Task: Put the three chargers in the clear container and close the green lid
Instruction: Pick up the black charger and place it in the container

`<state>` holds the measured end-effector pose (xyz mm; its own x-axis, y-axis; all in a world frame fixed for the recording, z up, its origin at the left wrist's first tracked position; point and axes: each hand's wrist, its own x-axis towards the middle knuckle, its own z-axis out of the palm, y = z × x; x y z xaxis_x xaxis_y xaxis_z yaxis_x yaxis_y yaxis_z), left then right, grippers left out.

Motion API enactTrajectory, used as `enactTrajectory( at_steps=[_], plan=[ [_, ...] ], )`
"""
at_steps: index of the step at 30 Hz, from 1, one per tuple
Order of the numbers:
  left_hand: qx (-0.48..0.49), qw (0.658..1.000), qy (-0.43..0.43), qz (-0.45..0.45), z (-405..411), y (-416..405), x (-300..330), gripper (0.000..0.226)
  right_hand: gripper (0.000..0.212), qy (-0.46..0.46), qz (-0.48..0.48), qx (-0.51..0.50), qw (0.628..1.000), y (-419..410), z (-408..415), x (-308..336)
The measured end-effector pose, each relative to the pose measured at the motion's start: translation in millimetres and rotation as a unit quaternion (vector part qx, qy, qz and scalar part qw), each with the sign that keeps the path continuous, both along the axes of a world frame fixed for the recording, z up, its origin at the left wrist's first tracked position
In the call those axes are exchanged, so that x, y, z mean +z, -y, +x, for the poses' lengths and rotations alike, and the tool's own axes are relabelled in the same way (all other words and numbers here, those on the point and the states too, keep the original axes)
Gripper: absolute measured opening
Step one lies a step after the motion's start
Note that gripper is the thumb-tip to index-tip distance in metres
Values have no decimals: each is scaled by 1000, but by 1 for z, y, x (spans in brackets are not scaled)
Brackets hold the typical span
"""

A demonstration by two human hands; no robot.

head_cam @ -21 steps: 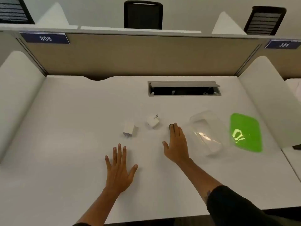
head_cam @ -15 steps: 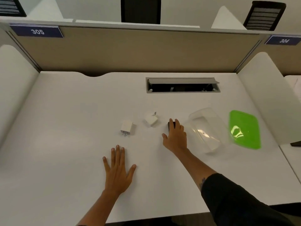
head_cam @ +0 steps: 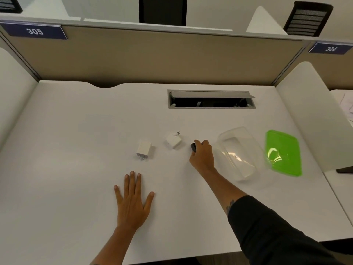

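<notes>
Right hand (head_cam: 202, 157) curled round boxy black charger (head_cam: 193, 147) – matte

Two white chargers are seen at frame centre: one (head_cam: 144, 149) lying flat with prongs toward the viewer, the other (head_cam: 173, 140) tilted, prongs up-right. A black charger (head_cam: 193, 147) is partly hidden. Right of it the clear container (head_cam: 236, 153) stands open, with the green lid (head_cam: 283, 153) laid flat beside.
</notes>
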<state>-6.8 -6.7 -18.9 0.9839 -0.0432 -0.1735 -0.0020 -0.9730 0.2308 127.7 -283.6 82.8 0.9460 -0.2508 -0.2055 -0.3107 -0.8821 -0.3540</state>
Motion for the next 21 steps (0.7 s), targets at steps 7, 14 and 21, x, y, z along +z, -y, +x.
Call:
enactTrajectory(
  at_steps=[7, 14, 21],
  plan=[
    [4, 1000, 8, 9, -1, 1, 1, 90, 56, 112, 27, -6, 993, 23, 17, 30],
    [8, 1000, 10, 18, 0, 2, 1, 90, 57, 161, 29, -79, 983, 90, 29, 63],
    [10, 1000, 14, 19, 1, 0, -3, 90, 51, 94, 20, -144, 985, 138, 10, 55]
  ],
)
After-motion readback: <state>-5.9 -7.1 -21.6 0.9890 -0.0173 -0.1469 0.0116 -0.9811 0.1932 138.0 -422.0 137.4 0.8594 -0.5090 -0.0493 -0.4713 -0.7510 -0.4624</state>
